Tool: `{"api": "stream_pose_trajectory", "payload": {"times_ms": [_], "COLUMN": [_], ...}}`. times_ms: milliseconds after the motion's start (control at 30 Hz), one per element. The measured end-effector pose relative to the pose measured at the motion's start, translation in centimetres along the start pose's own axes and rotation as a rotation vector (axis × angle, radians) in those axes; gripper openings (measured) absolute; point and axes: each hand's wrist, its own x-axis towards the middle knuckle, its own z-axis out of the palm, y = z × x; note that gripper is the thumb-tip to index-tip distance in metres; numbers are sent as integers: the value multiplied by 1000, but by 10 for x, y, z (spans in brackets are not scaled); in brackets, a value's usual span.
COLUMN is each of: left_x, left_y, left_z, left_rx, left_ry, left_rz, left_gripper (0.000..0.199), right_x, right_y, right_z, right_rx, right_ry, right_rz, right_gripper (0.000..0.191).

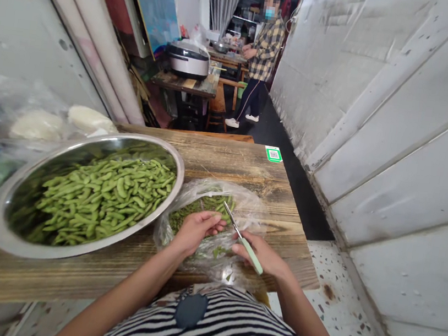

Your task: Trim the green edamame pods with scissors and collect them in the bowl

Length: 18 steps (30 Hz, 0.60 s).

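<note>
My left hand [196, 232] is curled above a clear plastic bag [207, 243] of green edamame pods, its fingers closed, and anything inside them is hidden. My right hand [256, 253] grips small scissors [243, 238] with a pale green handle, their blades pointing toward my left fingers. Left of my hands, a wide stainless steel bowl [70, 252] holds a heap of trimmed edamame pods [103, 198]. The bowl and bag both rest on a worn wooden table [244, 173].
Plastic bags with white lumps [38, 126] are piled at the left. A green QR code card [273, 154] lies at the table's far edge. White wall panels [399, 131] rise on the right. Farther back, a person [264, 51] stands beside a rice cooker [183, 58].
</note>
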Motion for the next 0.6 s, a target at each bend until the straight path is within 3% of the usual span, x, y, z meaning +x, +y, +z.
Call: {"api": "stream_pose_trajectory", "payload": {"times_ms": [267, 600], "left_x": [-1, -2], "left_y": [-2, -4], "left_z": [0, 3], "left_rx": [42, 55], "left_ry": [8, -18], "left_rz": [62, 13], "left_gripper": [36, 34], "right_x": [0, 3], "right_y": [-3, 8], "right_z": [-1, -1], "right_rx": [106, 84], "right_ry": [-41, 51], "right_rz": [43, 35], "right_gripper": [48, 40]}}
